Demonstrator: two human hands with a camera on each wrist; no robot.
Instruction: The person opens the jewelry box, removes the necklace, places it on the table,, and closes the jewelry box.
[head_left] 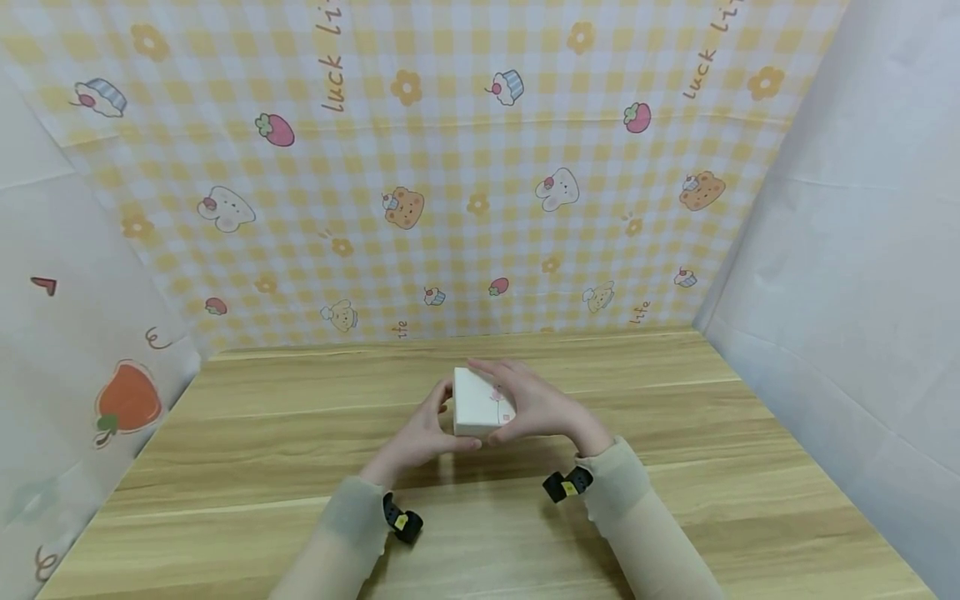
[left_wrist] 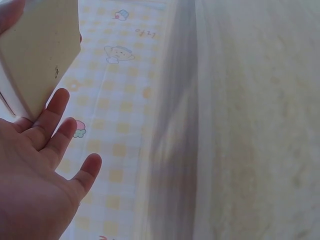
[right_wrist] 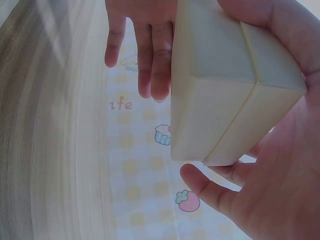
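Note:
A small white lidded box (head_left: 472, 400) with a pink print on top is held between both hands over the table. My left hand (head_left: 422, 435) holds its left side, thumb along the near edge; in the left wrist view several of its fingers (left_wrist: 55, 132) spread out below the box. The right hand (head_left: 536, 406) grips the other side from above, thumb at the near edge and fingers across the far edge. A seam running round the box (right_wrist: 215, 117) shows in the right wrist view, with the right palm close against one part. What is inside cannot be seen.
Beneath the hands lies a wood-grain table (head_left: 300, 450). A yellow checked cloth (head_left: 465, 167) with cartoon prints hangs behind it, and pale cloths (head_left: 855, 275) stand at both sides. Both wrists carry black straps with small cameras (head_left: 405, 525).

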